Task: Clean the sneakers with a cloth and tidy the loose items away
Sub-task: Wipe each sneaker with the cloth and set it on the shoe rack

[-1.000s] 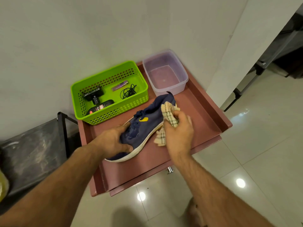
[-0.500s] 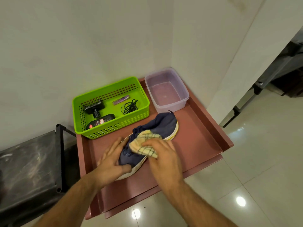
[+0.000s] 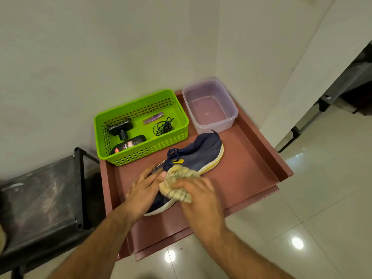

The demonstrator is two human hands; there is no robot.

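One navy-blue fabric sneaker with a white sole and a yellow side mark (image 3: 201, 154) lies on the reddish-brown metal tray table (image 3: 251, 170), its heel toward the far right and its toe toward the person. The left hand (image 3: 144, 188) lies over the toe half with fingers mostly straight, thumb tip touching the laces, pressing the shoe down. The right hand (image 3: 198, 195) has its fingers curled round a bunched beige checked cloth (image 3: 177, 183) and holds it against the side of the shoe, just beside the left thumb; the two hands are close together. Behind the shoe, against the wall, stands a lime-green perforated plastic basket (image 3: 181, 135), touching or nearly touching the sneaker's laces. In it lie a black clamp-like gadget (image 3: 120, 127), a black tube with a red and white label (image 3: 128, 146), a small purple stick (image 3: 153, 118) and a coil of thin black cord (image 3: 163, 126). Right of the basket sits a translucent rectangular plastic tub (image 3: 211, 105). A dark rack (image 3: 40, 198) stands left of the table.
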